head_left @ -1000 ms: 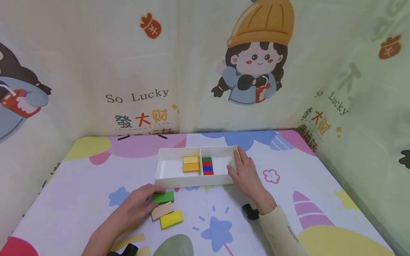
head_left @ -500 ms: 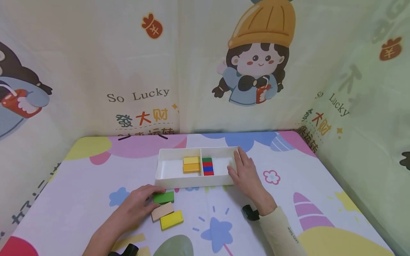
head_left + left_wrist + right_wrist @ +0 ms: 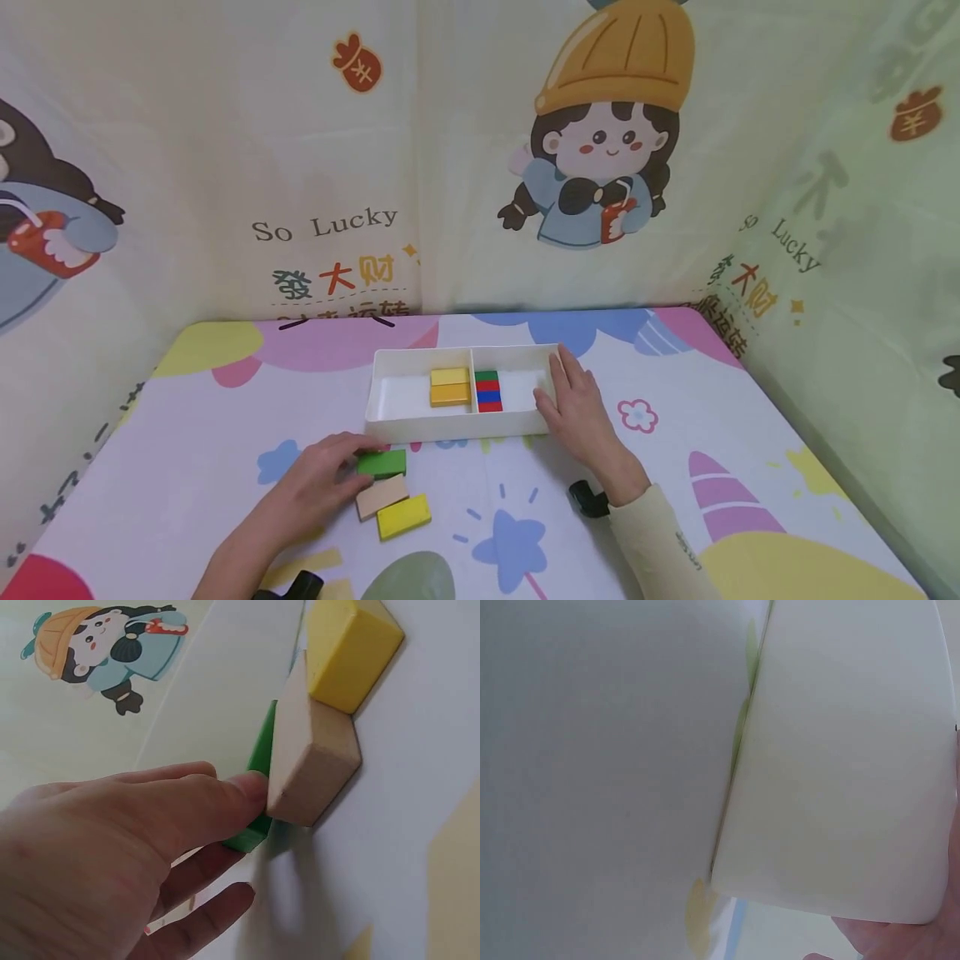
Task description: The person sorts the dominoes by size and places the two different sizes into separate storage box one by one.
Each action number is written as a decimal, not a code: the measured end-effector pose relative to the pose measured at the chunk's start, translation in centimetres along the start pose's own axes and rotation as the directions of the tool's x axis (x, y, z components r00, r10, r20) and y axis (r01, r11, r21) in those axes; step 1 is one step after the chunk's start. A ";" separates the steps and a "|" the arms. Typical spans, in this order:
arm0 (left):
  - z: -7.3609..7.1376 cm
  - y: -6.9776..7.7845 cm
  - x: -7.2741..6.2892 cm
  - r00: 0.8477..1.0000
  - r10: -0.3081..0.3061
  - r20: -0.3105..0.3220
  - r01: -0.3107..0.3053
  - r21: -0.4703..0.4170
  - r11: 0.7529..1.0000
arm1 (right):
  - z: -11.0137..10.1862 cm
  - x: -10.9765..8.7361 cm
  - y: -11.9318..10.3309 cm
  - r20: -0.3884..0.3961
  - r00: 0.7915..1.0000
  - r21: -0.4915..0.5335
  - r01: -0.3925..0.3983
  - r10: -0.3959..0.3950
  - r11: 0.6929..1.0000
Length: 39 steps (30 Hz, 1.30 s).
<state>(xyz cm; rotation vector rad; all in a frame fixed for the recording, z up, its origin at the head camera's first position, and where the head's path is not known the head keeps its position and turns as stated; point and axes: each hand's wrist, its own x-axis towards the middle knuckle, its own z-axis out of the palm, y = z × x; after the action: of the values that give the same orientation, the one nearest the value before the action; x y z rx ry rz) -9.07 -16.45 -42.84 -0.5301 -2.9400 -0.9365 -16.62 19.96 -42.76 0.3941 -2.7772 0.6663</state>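
In the head view, my left hand [image 3: 322,479] pinches a green wooden block [image 3: 382,462] between thumb and fingers, just in front of the white divided box [image 3: 420,431]. Touching behind one another toward me are a light tan block [image 3: 381,497] and a yellow block [image 3: 403,517]. The left wrist view shows my thumb on the near face of the green block [image 3: 261,746], close to the tan block [image 3: 315,761]. My right hand [image 3: 581,412] grips the right end of the box, its thumb over the rim; its wall [image 3: 840,765] fills much of the right wrist view.
Two yellow-orange blocks [image 3: 449,387] lie in the left compartment against the divider. Along the divider's right side stands a row of green, red and blue blocks [image 3: 488,392]. A patterned cloth [image 3: 187,467] covers the table; printed curtains [image 3: 450,167] rise behind and beside it.
The green block has shifted very slightly left with my left hand. My right hand stays at the box's right end, and the other blocks keep their places.
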 end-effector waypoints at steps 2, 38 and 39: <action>-0.2 0.0 0.1 1.000 -0.008 0.003 0.008 -0.007 1.000 | 0.0 0.0 0.0 -0.006 1.000 0.000 0.000 0.000 1.000; -2.8 2.5 1.8 0.935 0.334 -0.119 -0.335 0.009 0.942 | 0.0 0.1 -0.1 -0.008 1.000 0.006 0.012 -0.012 1.000; -2.9 2.7 1.9 0.935 0.333 -0.118 -0.335 0.009 0.942 | 0.0 0.1 -0.1 -0.010 1.000 0.007 0.014 -0.014 1.000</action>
<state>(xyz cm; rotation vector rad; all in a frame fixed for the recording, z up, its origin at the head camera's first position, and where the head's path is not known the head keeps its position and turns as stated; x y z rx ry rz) -10.26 -15.43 -38.78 -0.9057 -2.6232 -0.9063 -16.68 19.87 -42.70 0.4096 -2.7612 0.6727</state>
